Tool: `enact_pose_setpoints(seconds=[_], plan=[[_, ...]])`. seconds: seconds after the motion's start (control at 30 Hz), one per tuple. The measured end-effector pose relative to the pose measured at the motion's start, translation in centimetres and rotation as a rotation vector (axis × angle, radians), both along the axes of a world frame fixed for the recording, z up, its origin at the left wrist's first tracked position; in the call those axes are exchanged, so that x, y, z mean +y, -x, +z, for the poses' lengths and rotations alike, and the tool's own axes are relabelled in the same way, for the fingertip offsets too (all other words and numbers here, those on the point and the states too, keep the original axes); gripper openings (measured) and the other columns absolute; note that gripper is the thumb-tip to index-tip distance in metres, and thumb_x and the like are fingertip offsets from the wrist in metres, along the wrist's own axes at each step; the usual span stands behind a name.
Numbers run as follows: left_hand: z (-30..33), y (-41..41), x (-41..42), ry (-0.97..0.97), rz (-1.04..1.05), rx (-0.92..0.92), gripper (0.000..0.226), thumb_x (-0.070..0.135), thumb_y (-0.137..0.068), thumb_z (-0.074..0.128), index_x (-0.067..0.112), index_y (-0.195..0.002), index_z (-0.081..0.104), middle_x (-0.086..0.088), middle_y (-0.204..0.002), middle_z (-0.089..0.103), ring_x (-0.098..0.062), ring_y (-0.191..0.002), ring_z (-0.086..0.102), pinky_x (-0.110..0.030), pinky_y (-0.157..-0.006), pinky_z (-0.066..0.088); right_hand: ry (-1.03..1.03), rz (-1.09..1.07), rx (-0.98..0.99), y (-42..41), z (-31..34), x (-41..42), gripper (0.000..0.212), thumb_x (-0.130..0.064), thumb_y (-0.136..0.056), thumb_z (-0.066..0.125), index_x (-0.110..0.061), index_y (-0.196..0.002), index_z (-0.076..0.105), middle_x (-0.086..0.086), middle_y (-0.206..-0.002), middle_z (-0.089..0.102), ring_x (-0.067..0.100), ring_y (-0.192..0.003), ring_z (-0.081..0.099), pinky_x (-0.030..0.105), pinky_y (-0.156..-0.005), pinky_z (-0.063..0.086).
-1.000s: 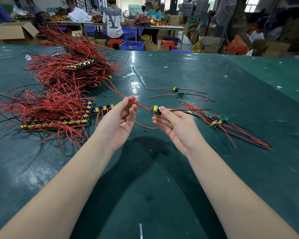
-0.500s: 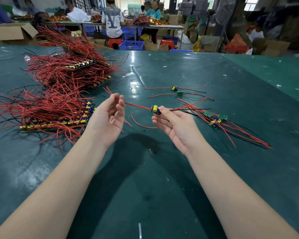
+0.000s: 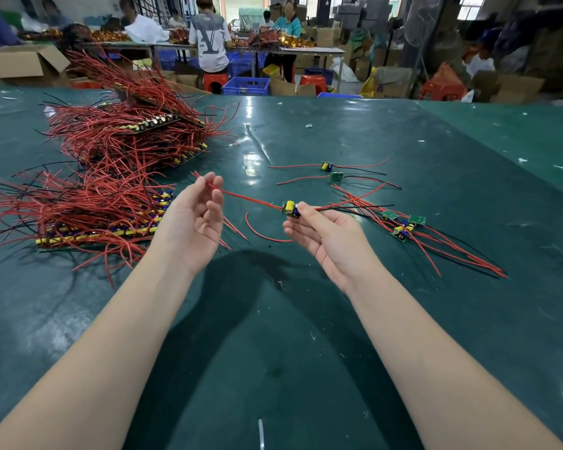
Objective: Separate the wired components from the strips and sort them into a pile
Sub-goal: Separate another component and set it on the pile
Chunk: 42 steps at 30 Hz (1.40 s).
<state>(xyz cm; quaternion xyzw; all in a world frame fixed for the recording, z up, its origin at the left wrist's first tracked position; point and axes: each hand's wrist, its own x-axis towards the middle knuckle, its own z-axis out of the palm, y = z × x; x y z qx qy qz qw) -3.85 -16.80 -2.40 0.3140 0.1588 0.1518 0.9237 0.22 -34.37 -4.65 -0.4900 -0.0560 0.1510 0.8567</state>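
Pinching component (image 3: pixel 290 209), right hand (image 3: pixel 329 241) palm-up; left hand (image 3: pixel 192 225) fingertips holding red wire (image 3: pixel 247 199).

The component (image 3: pixel 290 209) pinched in my right hand (image 3: pixel 325 237) has a yellow body beside a dark blue part; its leads are red toward my left hand (image 3: pixel 194 222) and red with black to the right. Under both hands the table surface (image 3: pixel 273 352) is dark teal green with pale scuff marks. Left of my left hand, the strips (image 3: pixel 95 233) carry a repeating row of yellow and blue parts under massed red wires, with a few black ones. Right of my right hand, the sorted pile (image 3: pixel 403 225) shows green boards, yellow-and-blue parts, red and black leads. Beyond my hands stands a blue crate (image 3: pixel 246 86).
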Motion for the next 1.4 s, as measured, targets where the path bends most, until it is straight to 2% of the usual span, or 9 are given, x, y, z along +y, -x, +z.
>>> enact_pose_setpoints(seconds=[0.17,0.3,0.43,0.53,0.7,0.87,1.03,1.2,1.4], plan=[[0.0,0.2,0.6,0.071,0.069,-0.003,0.007,0.005,-0.091,0.060,0.001,-0.090,0.066,-0.005,-0.079,0.071,-0.006,-0.065,0.069,-0.011,-0.052,0.050,0.000,-0.004,-0.030,0.0,0.0,0.0,0.011,-0.004,-0.092,0.061,0.001,-0.084,0.066,0.009,-0.077,0.073,0.018,-0.069,0.071,0.021,-0.063,0.057],[0.0,0.2,0.6,0.061,0.080,0.016,0.011,0.010,-0.091,0.063,0.002,-0.083,0.065,-0.004,-0.076,0.070,-0.006,-0.066,0.070,-0.011,-0.052,0.051,0.022,-0.012,-0.084,0.0,0.0,-0.1,0.011,-0.004,-0.092,0.061,0.000,-0.085,0.068,0.008,-0.081,0.074,0.019,-0.072,0.071,0.023,-0.066,0.057],[-0.3,0.1,0.6,-0.152,0.121,0.140,0.014,0.021,-0.091,0.064,0.011,-0.081,0.065,0.004,-0.069,0.073,-0.002,-0.061,0.068,-0.008,-0.050,0.048,0.053,-0.036,-0.104,-0.1,0.0,-0.3,0.010,-0.005,-0.092,0.061,0.000,-0.087,0.068,0.007,-0.082,0.074,0.019,-0.073,0.071,0.023,-0.068,0.057],[-0.5,0.0,0.7,-0.325,0.212,0.186,0.016,0.012,-0.093,0.060,0.009,-0.077,0.061,0.001,-0.062,0.071,-0.009,-0.059,0.070,-0.013,-0.052,0.051,0.104,-0.066,-0.156,-0.1,-0.1,-0.3,0.009,-0.005,-0.092,0.061,-0.001,-0.089,0.069,0.008,-0.083,0.074,0.019,-0.074,0.071,0.024,-0.070,0.057],[-0.3,-0.1,0.6,-0.138,0.222,0.184,0.015,0.002,-0.093,0.058,0.002,-0.078,0.054,-0.004,-0.052,0.065,-0.008,-0.048,0.065,-0.012,-0.049,0.050,0.134,-0.065,-0.234,0.1,-0.1,-0.1,0.009,-0.006,-0.092,0.062,-0.003,-0.089,0.070,0.006,-0.085,0.074,0.020,-0.073,0.070,0.025,-0.071,0.057],[-0.3,-0.2,0.4,0.091,0.127,0.149,0.010,0.004,-0.093,0.060,0.003,-0.084,0.055,-0.006,-0.078,0.057,-0.005,-0.051,0.062,-0.012,-0.049,0.050,0.098,-0.026,-0.205,0.4,-0.2,0.2,0.010,-0.006,-0.092,0.061,-0.005,-0.087,0.070,0.006,-0.083,0.074,0.019,-0.074,0.071,0.023,-0.069,0.056],[-0.3,-0.2,-0.7,-0.189,0.121,0.105,0.024,0.018,-0.099,0.052,0.006,-0.079,0.057,0.000,-0.059,0.067,-0.007,-0.053,0.066,-0.013,-0.053,0.051,0.031,-0.053,-0.131,0.3,-0.2,0.3,0.010,-0.005,-0.093,0.060,0.000,-0.090,0.068,0.007,-0.083,0.074,0.019,-0.073,0.071,0.023,-0.068,0.057],[-0.8,0.0,-2.3,-0.392,0.003,-0.021,0.026,0.020,-0.101,0.047,0.004,-0.090,0.064,-0.005,-0.077,0.073,-0.012,-0.071,0.070,-0.017,-0.065,0.055,0.044,-0.060,-0.124,0.5,-0.4,0.7,0.010,-0.004,-0.093,0.059,0.000,-0.089,0.068,0.010,-0.084,0.072,0.020,-0.072,0.070,0.025,-0.070,0.058],[-1.2,0.1,-3.5,-0.473,-0.129,-0.108,0.021,0.008,-0.099,0.046,0.000,-0.092,0.064,-0.009,-0.085,0.073,-0.014,-0.081,0.071,-0.019,-0.075,0.056,-0.041,-0.033,-0.064,0.5,-0.3,0.6,0.010,-0.005,-0.093,0.059,0.001,-0.090,0.067,0.010,-0.084,0.072,0.019,-0.072,0.070,0.023,-0.069,0.057]])
